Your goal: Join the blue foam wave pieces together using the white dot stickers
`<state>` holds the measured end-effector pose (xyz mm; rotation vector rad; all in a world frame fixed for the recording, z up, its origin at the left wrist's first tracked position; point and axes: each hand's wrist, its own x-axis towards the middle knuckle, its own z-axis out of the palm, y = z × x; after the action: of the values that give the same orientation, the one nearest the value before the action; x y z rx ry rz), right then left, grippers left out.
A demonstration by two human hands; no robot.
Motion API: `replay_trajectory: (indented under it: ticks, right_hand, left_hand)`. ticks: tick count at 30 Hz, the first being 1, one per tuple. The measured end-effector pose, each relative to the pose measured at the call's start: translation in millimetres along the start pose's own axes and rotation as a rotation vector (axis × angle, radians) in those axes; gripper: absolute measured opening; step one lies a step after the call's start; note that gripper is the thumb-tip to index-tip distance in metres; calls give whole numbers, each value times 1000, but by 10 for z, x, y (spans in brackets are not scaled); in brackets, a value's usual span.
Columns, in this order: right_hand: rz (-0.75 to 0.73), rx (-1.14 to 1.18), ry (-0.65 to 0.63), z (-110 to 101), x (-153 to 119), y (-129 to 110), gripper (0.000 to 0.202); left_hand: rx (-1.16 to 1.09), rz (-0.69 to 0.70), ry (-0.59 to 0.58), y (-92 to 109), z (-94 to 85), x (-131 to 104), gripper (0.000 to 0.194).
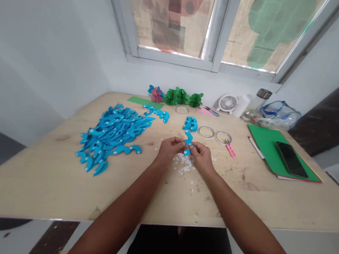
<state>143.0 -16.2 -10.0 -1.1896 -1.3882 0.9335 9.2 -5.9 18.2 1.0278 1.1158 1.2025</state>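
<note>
Between my two hands is a curved blue paper piece (188, 137) with small white squares on it. My left hand (171, 147) pinches its left edge, and my right hand (200, 153) pinches the right edge at about the same height. Just beyond the fingertips lie a few more blue cutouts (190, 123) in a small group. Many small white paper bits (185, 168) are scattered on the table below my hands. To the left spreads a large heap of blue paper cutouts (112, 132), also dotted with white squares.
Tape rolls (206, 132) and pink-handled snips (230, 149) lie right of my hands. Farther right, a phone (291, 159) rests on a green folder (265, 145) beside a white pen (256, 147). Green paper figures (180, 97), a small fan (227, 103) and a bottle (257, 103) stand at the back.
</note>
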Motion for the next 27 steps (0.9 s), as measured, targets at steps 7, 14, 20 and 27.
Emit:
replay_trajectory:
  ticks: [7, 14, 20, 27]
  right_hand:
    - [37, 58, 0, -9, 14, -11, 28]
    - [56, 99, -3, -10, 15, -33, 27]
    - [50, 123, 14, -16, 19, -14, 24]
    - [30, 83, 41, -30, 41, 38, 23]
  left_hand:
    - [8, -11, 16, 15, 9, -5, 17]
    - [8, 4, 14, 11, -1, 7, 13]
    - [26, 2, 3, 37, 4, -10, 11]
    - [42, -11, 0, -5, 19, 10, 11]
